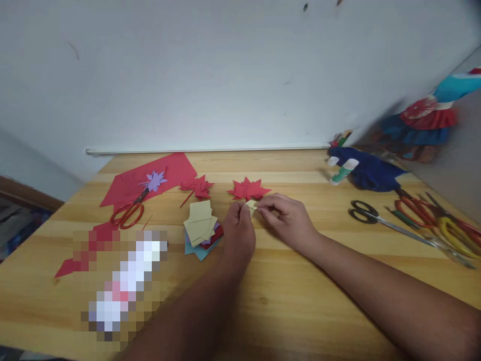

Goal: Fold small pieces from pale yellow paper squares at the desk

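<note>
Near the middle of the table, my left hand (240, 230) pinches a small piece of pale yellow paper (251, 205) between thumb and fingers. My right hand (287, 218) grips the same paper's right edge with its fingertips. Just beyond them lies a red spiky paper cut-out (249, 188). Beside my left hand is a stack of square paper pieces (201, 220), yellow on top with purple, dark red and blue beneath. A second red cut-out (198, 187) rests behind that stack.
Red-handled scissors (130, 213) and a purple paper cut-out (155, 181) lie at left on a red sheet (116, 188). Black-handled scissors (364, 212), yellow-handled scissors (456, 235), a glue stick (342, 172) and dark blue cloth (376, 170) are at right. A white wall (210, 75) stands behind.
</note>
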Demonstrator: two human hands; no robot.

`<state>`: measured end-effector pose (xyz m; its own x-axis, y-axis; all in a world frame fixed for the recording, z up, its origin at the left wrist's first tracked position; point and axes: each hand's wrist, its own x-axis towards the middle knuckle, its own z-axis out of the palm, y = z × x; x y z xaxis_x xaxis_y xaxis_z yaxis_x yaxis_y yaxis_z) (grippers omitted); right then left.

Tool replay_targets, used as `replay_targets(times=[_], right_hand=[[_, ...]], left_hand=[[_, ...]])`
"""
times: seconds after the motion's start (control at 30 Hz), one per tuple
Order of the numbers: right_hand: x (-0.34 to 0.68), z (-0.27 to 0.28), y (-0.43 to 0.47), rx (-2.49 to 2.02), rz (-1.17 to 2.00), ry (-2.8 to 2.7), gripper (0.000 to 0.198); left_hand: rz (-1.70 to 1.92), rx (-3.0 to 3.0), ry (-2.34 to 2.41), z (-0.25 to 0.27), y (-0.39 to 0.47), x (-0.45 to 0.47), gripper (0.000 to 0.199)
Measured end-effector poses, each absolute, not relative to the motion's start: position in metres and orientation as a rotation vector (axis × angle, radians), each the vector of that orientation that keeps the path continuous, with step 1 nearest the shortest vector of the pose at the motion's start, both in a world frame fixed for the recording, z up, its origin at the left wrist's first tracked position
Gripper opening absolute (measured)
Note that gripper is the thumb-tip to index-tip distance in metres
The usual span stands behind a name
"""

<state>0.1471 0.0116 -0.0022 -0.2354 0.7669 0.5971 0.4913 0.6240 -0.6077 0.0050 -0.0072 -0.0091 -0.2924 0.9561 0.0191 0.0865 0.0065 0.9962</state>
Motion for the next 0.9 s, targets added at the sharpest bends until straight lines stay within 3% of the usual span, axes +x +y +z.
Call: replay_targets(times=[0.53,0.7,0.9], right_hand=[[0.144,0.0009,0.0094,-1.034,0.444,-1.83,0.004],[0.1463,-0.0027,0.0128,-0.981,0.392,-1.867,0.018],[0.1484,-0.0041,0.0129,-0.982,0.385,-1.874,0.021]], left_hand=[[1.315,1.139,1.456,-0.0136,-0.0076,0.0051,0.02],[1.314,1.131,1.44,-0.0143,-0.0063,0.0046,0.021],[1.295,1.107,1.451,-0.0125,-0.0055,0.0034,0.02]])
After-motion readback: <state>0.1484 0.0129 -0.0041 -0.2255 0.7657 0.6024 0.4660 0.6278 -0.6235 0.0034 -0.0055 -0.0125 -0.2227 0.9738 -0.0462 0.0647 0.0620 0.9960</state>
